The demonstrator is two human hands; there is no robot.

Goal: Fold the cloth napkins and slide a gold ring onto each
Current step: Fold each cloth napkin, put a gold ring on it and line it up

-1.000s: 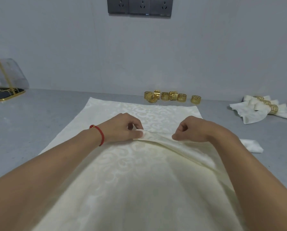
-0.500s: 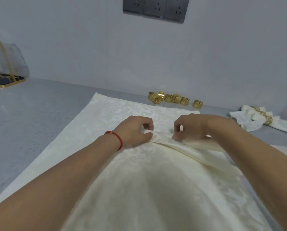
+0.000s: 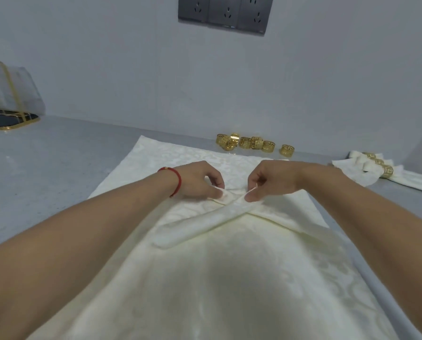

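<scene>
Since the earlier frame the folded napkin strip (image 3: 205, 222) has been crossed over itself into an X at frame centre, atop the large cream cloth (image 3: 229, 278) spread over the grey table (image 3: 45, 163); the left hand (image 3: 200, 180) pinches one strip end and the right hand (image 3: 271, 180) pinches the other, just beside each other; ringed napkins (image 3: 376, 168) lie at the right edge; loose gold rings (image 3: 251, 143) sit by the wall, upper centre
</scene>
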